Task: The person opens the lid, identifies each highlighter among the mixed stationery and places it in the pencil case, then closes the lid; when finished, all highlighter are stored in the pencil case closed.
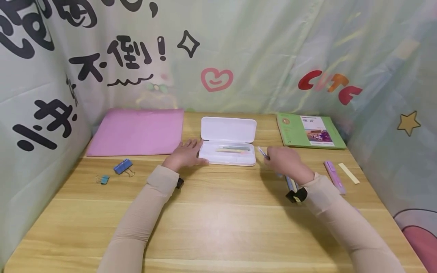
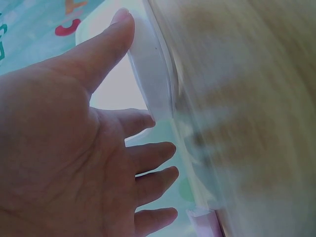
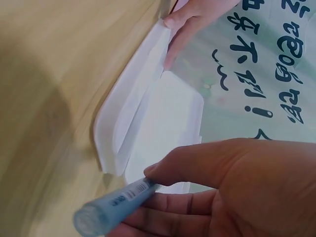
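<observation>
A white pencil case (image 1: 227, 160) lies on the table with its lid (image 1: 228, 129) raised at the back. Several slim pens or pencils (image 1: 233, 150) lie inside it. At the case's left end is my left hand (image 1: 186, 154), fingers extended; the left wrist view shows its thumb (image 2: 106, 49) along the case's edge. My right hand (image 1: 285, 161) pinches a light blue pen (image 3: 116, 205) with a barcode label, between thumb and fingers. The pen's thin end (image 1: 261, 151) points toward the case, just off its right side.
A pink folder (image 1: 140, 132) lies back left, with a blue binder clip (image 1: 123, 166) and a smaller teal clip (image 1: 104, 179) in front. A green book (image 1: 310, 131), purple pen-like item (image 1: 334, 177) and pale strip (image 1: 349, 173) lie right. Blue sticks (image 1: 290, 184) show under my right wrist.
</observation>
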`<state>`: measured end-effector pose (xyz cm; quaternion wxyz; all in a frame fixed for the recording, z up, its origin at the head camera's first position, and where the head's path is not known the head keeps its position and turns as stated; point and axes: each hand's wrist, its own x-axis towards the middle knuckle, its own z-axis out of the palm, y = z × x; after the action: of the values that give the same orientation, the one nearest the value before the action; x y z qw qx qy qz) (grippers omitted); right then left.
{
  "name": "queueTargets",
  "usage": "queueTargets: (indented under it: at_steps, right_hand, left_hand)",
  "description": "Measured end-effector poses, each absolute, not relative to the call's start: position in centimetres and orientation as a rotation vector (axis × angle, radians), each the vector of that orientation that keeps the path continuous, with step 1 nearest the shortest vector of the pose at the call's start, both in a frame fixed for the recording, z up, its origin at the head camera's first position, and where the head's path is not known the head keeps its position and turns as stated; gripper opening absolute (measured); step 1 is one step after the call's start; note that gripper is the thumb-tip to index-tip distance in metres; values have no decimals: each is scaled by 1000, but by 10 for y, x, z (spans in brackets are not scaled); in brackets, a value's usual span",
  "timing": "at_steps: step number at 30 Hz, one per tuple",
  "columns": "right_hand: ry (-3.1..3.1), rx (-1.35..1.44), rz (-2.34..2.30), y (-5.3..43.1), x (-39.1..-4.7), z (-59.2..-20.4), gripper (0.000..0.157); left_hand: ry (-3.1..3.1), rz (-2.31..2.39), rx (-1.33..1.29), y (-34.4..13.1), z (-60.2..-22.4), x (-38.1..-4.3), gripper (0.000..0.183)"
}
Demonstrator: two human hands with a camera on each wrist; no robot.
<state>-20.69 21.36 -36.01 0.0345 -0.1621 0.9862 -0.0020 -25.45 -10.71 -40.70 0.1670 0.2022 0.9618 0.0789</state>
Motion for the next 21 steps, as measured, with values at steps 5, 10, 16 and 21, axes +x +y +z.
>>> queueTargets:
  at_steps: [5,10,16,21]
  right_hand:
    - [3063,-571,38,199,-220,-360,29]
    - [3117,-655,98,180,-239,-365,24]
    - [3177,-799,138,157,-259,-376,16]
    - [3202,-948,221,144,-267,-390,13]
  left_hand:
    - [2742,233,580,-108,-407,-255,90]
    - [2748,249,583,-108,-404,-254,90]
    - [2747,258,578,-108,-404,-254,90]
    - [2752,252,577,-108,-406,-254,91]
